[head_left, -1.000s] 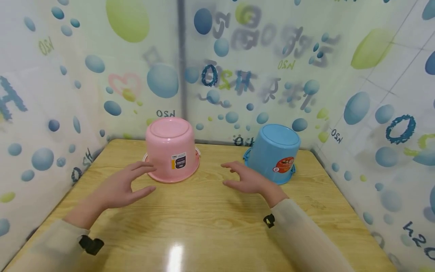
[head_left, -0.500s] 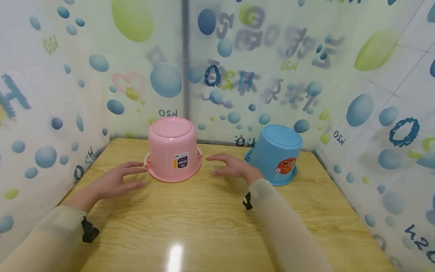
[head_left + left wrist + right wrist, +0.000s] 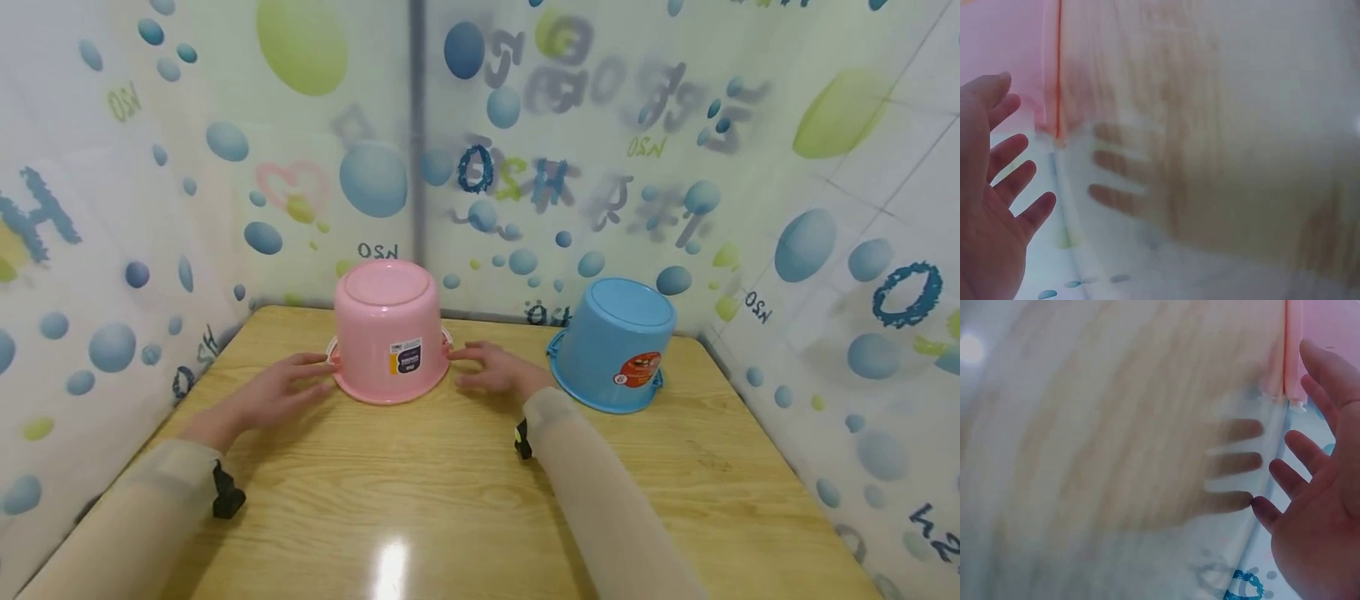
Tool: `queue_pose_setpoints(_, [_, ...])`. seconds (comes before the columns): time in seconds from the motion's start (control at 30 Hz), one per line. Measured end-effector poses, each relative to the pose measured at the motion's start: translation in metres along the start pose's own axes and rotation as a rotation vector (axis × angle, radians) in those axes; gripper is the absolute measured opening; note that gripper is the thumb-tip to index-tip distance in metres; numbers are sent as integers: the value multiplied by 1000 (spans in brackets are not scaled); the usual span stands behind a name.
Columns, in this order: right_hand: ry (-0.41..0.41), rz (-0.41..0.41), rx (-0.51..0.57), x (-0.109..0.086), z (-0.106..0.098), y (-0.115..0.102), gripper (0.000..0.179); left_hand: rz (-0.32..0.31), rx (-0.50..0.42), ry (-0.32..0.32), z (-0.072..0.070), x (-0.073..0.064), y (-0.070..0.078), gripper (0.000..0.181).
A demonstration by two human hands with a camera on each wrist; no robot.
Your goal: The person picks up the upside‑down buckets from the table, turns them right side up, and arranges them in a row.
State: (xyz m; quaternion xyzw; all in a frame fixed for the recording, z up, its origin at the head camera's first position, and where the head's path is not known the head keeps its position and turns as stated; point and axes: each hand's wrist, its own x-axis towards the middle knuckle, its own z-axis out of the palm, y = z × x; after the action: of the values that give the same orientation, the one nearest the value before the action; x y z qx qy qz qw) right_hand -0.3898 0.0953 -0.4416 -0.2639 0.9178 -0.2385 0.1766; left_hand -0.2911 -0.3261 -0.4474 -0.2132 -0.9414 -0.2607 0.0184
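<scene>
A pink bucket (image 3: 386, 333) stands upside down near the back of the table, its label facing me. At its left side is my left hand (image 3: 273, 390), fingers extended toward the handle mount. My right hand (image 3: 497, 371) reaches to the opposite side, fingertips by the right handle mount. Whether either hand touches the bucket, I cannot tell. In the left wrist view, the left hand (image 3: 991, 187) has its fingers spread beside the pink wall. The right wrist view has the right hand (image 3: 1316, 487) similarly spread near the bucket's rim (image 3: 1294, 350).
To the right, a blue bucket (image 3: 615, 346) with a red sticker is also upside down. The wooden table (image 3: 420, 492) is glossy and reflects light. Walls with bubble prints (image 3: 480, 217) close in its back and sides.
My right hand has moved left, away from the blue bucket to the pink bucket's right side. My left hand has drawn in by its left side. Both buckets stay put.
</scene>
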Motion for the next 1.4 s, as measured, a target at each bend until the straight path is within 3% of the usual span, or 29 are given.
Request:
queue_pose_setpoints(0.23, [-5,57,0,1,3,-6,53,-49,19,-49,4,1,-1,43])
queue_pose_setpoints(0.43, [-7,70,-23,-3,4,-9,51,-29,37,-77,2,3,-1,42])
queue_pose_setpoints(0.67, [9,19,-10,-1,0,-8,51,-13,47,-94,-1,16,-3,45])
queue_pose_setpoints(0.83, [31,66,-19,3,-1,-4,57,-12,46,-105,3,18,-7,40])
queue_pose_setpoints(1.2, [34,80,-46,8,2,-1,52,-25,29,-57,12,19,-10,37])
queue_pose_setpoints(1.4, [49,39,-55,12,2,-2,34,-35,-2,-44,12,26,-9,34])
